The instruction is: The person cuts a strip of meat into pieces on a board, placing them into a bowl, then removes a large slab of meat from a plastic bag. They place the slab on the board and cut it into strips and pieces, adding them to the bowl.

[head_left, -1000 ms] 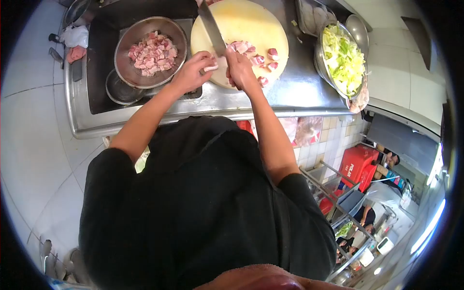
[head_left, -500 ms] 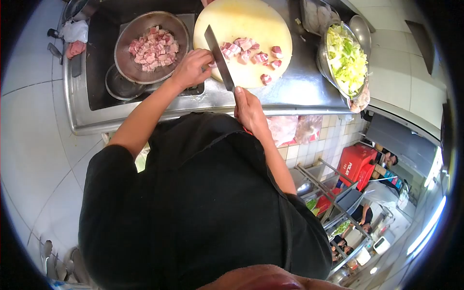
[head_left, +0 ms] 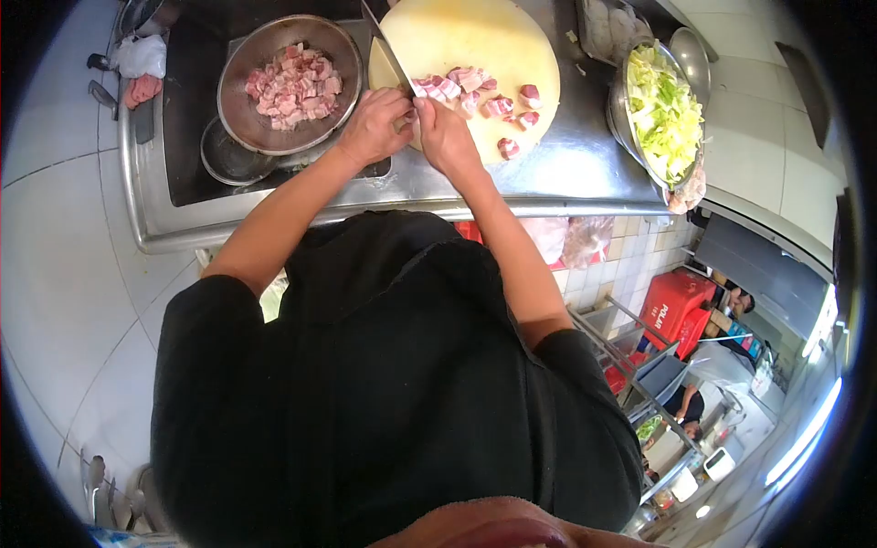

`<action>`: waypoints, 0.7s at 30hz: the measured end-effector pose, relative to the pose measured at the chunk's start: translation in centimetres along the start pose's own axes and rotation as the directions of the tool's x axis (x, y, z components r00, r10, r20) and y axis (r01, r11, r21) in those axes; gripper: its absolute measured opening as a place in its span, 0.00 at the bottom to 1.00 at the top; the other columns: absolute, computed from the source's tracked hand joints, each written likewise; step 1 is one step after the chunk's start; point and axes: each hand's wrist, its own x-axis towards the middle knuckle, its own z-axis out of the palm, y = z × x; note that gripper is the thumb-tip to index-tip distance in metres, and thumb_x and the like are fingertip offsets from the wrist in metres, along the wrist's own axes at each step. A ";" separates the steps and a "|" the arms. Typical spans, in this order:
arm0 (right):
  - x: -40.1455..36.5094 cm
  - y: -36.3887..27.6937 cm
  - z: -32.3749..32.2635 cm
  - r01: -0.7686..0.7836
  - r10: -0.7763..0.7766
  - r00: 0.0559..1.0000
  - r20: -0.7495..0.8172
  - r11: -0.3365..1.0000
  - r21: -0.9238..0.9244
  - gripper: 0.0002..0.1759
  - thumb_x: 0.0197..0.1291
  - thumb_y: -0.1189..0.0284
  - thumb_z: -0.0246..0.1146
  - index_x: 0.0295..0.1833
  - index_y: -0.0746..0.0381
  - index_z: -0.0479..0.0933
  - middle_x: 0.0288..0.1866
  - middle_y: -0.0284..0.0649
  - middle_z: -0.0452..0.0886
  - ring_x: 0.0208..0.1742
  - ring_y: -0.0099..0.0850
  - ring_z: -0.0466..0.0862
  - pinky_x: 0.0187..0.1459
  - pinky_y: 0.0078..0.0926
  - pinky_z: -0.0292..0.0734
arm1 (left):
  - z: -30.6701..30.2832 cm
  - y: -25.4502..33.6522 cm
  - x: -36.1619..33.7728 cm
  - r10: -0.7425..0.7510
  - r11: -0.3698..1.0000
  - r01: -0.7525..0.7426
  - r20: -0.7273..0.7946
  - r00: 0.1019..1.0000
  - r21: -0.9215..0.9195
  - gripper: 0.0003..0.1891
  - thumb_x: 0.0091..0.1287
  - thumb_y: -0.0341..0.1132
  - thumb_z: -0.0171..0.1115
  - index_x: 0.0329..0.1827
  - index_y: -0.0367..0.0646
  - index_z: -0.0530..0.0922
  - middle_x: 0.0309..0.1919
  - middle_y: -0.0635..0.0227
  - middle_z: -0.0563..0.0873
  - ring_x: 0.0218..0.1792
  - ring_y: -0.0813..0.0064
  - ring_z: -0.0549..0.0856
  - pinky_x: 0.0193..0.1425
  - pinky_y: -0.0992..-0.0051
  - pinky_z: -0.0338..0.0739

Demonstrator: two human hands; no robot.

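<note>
My right hand (head_left: 447,142) is closed round the handle of a long-bladed knife (head_left: 393,57), whose blade points up and left over the left edge of a round, yellowish chopping board (head_left: 498,41). Beside the blade, at the board's near left edge, my left hand (head_left: 376,126) has its fingers curled together; whatever they grip is hidden. Pink-and-white meat chunks (head_left: 499,106) lie on the board, right of the knife. Left of the board, a metal bowl (head_left: 234,78) holds many cut meat pieces (head_left: 290,89).
A metal bowl of chopped leafy greens (head_left: 660,114) stands at the right of the steel counter (head_left: 566,187). Below the meat bowl sits a dark round pan (head_left: 219,160). White and pink cloths (head_left: 142,59) lie at the far left. A red crate (head_left: 671,306) and people are farther right.
My right hand and the knife have moved up and left, bringing the knife hand close to my left hand. The left hand has shifted only slightly.
</note>
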 end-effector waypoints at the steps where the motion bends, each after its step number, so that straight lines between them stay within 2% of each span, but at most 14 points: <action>1: 0.9 0.0 -0.2 -0.023 0.021 1.000 0.023 0.998 0.051 0.29 0.83 0.52 0.46 0.59 0.66 0.80 0.38 0.61 0.87 0.41 0.61 0.87 0.46 0.54 0.81 | -0.1 0.1 0.2 0.007 1.000 -0.007 0.002 1.000 0.000 0.10 0.54 0.30 0.71 0.37 0.44 0.80 0.41 0.63 0.84 0.48 0.58 0.84 0.54 0.60 0.75; 2: 1.4 -0.1 -0.6 -0.042 0.038 0.998 0.045 0.994 0.098 0.30 0.83 0.51 0.45 0.59 0.66 0.80 0.35 0.59 0.87 0.36 0.58 0.88 0.42 0.51 0.82 | -0.1 0.1 0.5 0.016 1.000 -0.016 0.000 1.000 0.001 0.10 0.54 0.30 0.71 0.37 0.44 0.80 0.41 0.64 0.84 0.48 0.58 0.84 0.54 0.60 0.75; 5: 1.2 0.1 -2.4 -0.244 0.197 0.960 0.199 0.937 0.248 0.32 0.83 0.48 0.45 0.58 0.67 0.80 0.25 0.48 0.82 0.22 0.41 0.83 0.28 0.40 0.79 | -0.1 -0.6 0.7 0.057 0.998 -0.057 -0.029 0.998 0.002 0.09 0.55 0.31 0.71 0.37 0.43 0.80 0.41 0.64 0.84 0.48 0.58 0.84 0.53 0.60 0.75; 6: 1.0 1.3 -2.3 -0.230 0.182 0.967 0.180 0.926 0.299 0.34 0.82 0.45 0.45 0.55 0.66 0.80 0.21 0.38 0.75 0.15 0.28 0.75 0.19 0.31 0.71 | -0.1 -0.7 0.6 0.047 0.999 -0.047 -0.056 0.997 -0.006 0.09 0.56 0.31 0.71 0.37 0.43 0.80 0.40 0.65 0.84 0.47 0.58 0.84 0.53 0.60 0.75; 9: -1.0 2.0 -3.9 -0.264 0.201 0.953 0.226 0.917 0.299 0.33 0.82 0.45 0.46 0.53 0.65 0.80 0.20 0.37 0.75 0.15 0.28 0.75 0.18 0.31 0.70 | 0.3 -0.9 0.5 -0.005 1.000 0.004 -0.122 0.993 -0.011 0.08 0.57 0.31 0.72 0.36 0.43 0.80 0.38 0.65 0.84 0.46 0.58 0.84 0.51 0.59 0.75; 10: -1.6 1.8 -4.3 -0.316 0.252 0.938 0.237 0.904 0.289 0.33 0.82 0.45 0.46 0.51 0.65 0.79 0.20 0.36 0.74 0.15 0.27 0.74 0.18 0.29 0.68 | 0.6 -1.0 0.7 -0.031 1.000 0.031 -0.135 0.990 0.000 0.08 0.57 0.31 0.72 0.37 0.43 0.80 0.38 0.65 0.84 0.46 0.58 0.85 0.51 0.59 0.75; 17: -5.3 3.5 -4.4 -0.376 0.325 0.923 0.205 0.875 0.306 0.33 0.81 0.45 0.47 0.48 0.67 0.79 0.20 0.38 0.74 0.15 0.28 0.74 0.19 0.31 0.70 | 1.1 -0.6 2.2 -0.143 0.984 0.162 -0.215 0.966 0.070 0.07 0.60 0.32 0.70 0.39 0.44 0.82 0.35 0.64 0.85 0.43 0.59 0.85 0.50 0.59 0.76; 21: -7.5 4.7 -4.7 -0.385 0.344 0.920 0.188 0.881 0.274 0.34 0.81 0.44 0.48 0.50 0.68 0.80 0.21 0.39 0.76 0.17 0.28 0.75 0.24 0.32 0.73 | 1.0 -0.2 2.2 -0.041 0.996 0.051 -0.130 0.991 0.072 0.07 0.61 0.31 0.68 0.41 0.41 0.82 0.39 0.60 0.86 0.46 0.55 0.85 0.52 0.58 0.76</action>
